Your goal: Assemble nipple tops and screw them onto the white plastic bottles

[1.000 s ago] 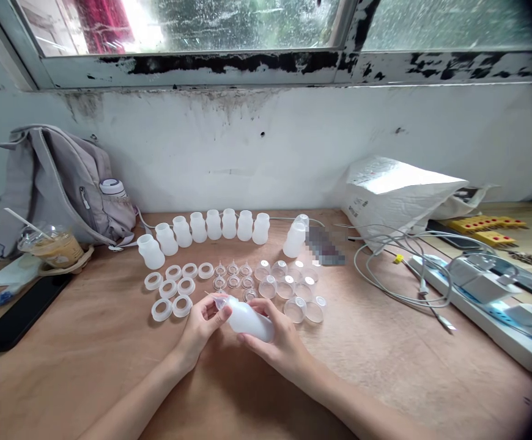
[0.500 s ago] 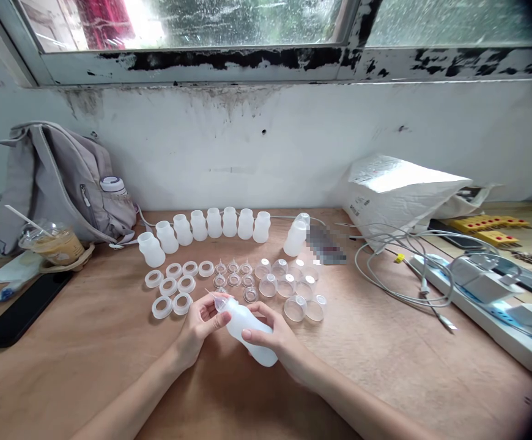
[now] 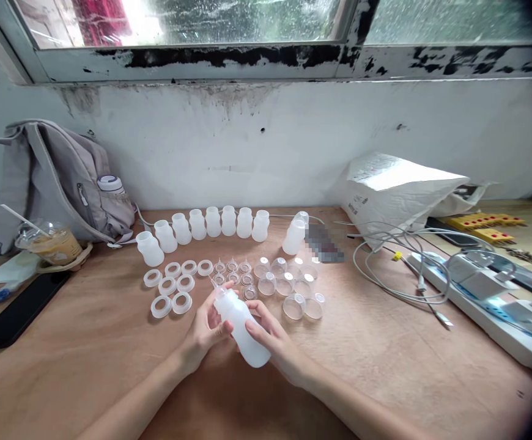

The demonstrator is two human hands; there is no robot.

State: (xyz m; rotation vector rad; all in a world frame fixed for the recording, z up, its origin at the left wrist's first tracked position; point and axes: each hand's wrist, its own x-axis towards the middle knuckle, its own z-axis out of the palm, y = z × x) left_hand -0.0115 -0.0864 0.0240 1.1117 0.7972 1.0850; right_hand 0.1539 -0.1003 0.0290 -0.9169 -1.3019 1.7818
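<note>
You wear this one camera on your head, so it looks forward and down from your side of the wooden table [image 3: 362, 360]. Take the white bottle [image 3: 244, 327] as the landmark: it is near the camera, with your left hand [image 3: 203, 333] and right hand [image 3: 280, 343] on it. Beyond and above the bottle, the wide view reaches the wall [image 3: 192, 140] and the window [image 3: 247, 24]; to the bottle's left it includes the backpack [image 3: 55, 177], far to its right the power strip [image 3: 473, 316]

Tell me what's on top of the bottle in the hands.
A clear, pointed piece sits at the neck end of the tilted bottle. The left hand holds that end; the neck's far side and mouth are covered.
</note>
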